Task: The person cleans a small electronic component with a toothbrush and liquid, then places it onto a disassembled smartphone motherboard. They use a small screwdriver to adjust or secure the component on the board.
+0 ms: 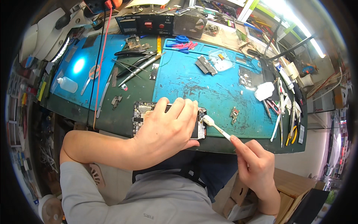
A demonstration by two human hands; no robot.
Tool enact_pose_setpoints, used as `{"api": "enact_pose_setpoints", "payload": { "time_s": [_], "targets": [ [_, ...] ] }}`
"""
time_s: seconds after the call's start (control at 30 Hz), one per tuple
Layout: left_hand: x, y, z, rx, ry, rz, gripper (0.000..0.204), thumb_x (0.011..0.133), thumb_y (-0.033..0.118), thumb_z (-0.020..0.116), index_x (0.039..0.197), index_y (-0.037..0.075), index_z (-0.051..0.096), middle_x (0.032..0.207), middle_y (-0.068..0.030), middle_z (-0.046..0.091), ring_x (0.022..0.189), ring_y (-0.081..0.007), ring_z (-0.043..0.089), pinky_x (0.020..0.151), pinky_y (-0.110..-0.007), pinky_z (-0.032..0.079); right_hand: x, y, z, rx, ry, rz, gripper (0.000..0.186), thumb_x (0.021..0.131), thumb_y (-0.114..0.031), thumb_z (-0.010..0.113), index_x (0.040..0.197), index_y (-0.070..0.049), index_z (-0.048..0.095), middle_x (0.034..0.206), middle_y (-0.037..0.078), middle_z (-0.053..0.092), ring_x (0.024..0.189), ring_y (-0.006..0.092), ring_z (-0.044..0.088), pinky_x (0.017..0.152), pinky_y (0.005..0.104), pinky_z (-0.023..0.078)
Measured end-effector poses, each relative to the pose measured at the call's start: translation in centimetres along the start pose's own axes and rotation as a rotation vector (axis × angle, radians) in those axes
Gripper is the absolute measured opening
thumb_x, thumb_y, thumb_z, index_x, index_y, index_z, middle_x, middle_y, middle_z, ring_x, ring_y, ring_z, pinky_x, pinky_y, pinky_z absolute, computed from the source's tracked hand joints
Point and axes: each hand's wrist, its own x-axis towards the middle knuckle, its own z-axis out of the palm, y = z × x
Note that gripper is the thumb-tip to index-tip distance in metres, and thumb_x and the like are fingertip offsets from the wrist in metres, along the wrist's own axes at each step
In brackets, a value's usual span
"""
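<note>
Head view: the left hand [167,121] is closed over an opened smartphone [139,117], its fingers bent across the exposed inside and its thumb at the near edge, so the grip is clamped on it. The smartphone lies near the front edge of the dark green bench [113,122], long side crosswise, its right end by the near left corner of a blue work mat [201,100]. The right hand [255,162] pinches a white toothbrush [223,133] near the handle's end, thumb and fingers together on it. The brush head points at the smartphone's right end, just beside it; whether the bristles touch cannot be told. On the blue work mat, a small circuit board [234,115] lies right of the toothbrush, and pink pry tools [187,46] lie along the far side. A translucent squeeze bottle [68,85] lies well to the left.
</note>
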Motion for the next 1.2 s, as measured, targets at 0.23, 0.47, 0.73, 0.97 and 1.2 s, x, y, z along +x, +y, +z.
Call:
{"api": "enact_pose_setpoints", "payload": {
  "time_s": [0.23,0.47,0.73,0.97,1.2],
  "targets": [
    [0.1,-0.2,-0.2,0.03,-0.011,0.011,0.094,0.085,0.063,0.08,0.144,-0.009,0.064,0.13,-0.0135,0.063,0.116,-0.0262,0.058,0.099,-0.041,0.047,0.3,0.0,-0.5,0.045,-0.026,0.032,0.046,0.09,0.004,0.077,0.132,-0.012,0.082,0.08,0.006,0.063,0.061,0.0256,0.064,0.054,0.0384,0.05],
    [0.1,-0.3,0.0,0.035,-0.003,0.018,0.095,0.086,0.064,0.079,0.145,-0.008,0.064,0.129,-0.0134,0.063,0.117,-0.0266,0.058,0.101,-0.041,0.047,0.5,0.8,-1.0,0.004,0.032,0.024,0.047,0.089,0.004,0.078,0.133,-0.012,0.082,0.079,0.005,0.062,0.059,0.0242,0.062,0.054,0.0381,0.049],
    [-0.1,-0.4,0.1,0.026,-0.007,0.023,0.094,0.086,0.064,0.079,0.145,-0.008,0.064,0.13,-0.0139,0.062,0.117,-0.0271,0.058,0.101,-0.041,0.048,0.3,0.6,-0.4,-0.098,0.126,-0.058,0.056,0.082,0.007,0.077,0.134,-0.013,0.082,0.08,0.003,0.059,0.059,0.0216,0.06,0.054,0.0365,0.046],
    [-0.1,-0.7,0.2,0.002,0.003,0.03,0.095,0.085,0.063,0.08,0.145,-0.008,0.063,0.13,-0.0142,0.062,0.117,-0.0275,0.058,0.101,-0.041,0.048,-0.3,0.9,0.5,-0.085,0.117,-0.07,0.056,0.081,0.005,0.076,0.133,-0.014,0.083,0.08,0.004,0.058,0.06,0.0225,0.06,0.054,0.0377,0.046],
    [-0.1,-0.9,0.6,-0.034,0.009,0.041,0.093,0.086,0.062,0.082,0.144,-0.008,0.062,0.132,-0.0148,0.062,0.119,-0.0284,0.059,0.104,-0.042,0.048,-0.7,0.9,1.5,-0.076,0.094,-0.093,0.057,0.08,0.005,0.075,0.134,-0.013,0.083,0.081,0.004,0.059,0.059,0.0228,0.06,0.054,0.0382,0.047]
  ]
}}
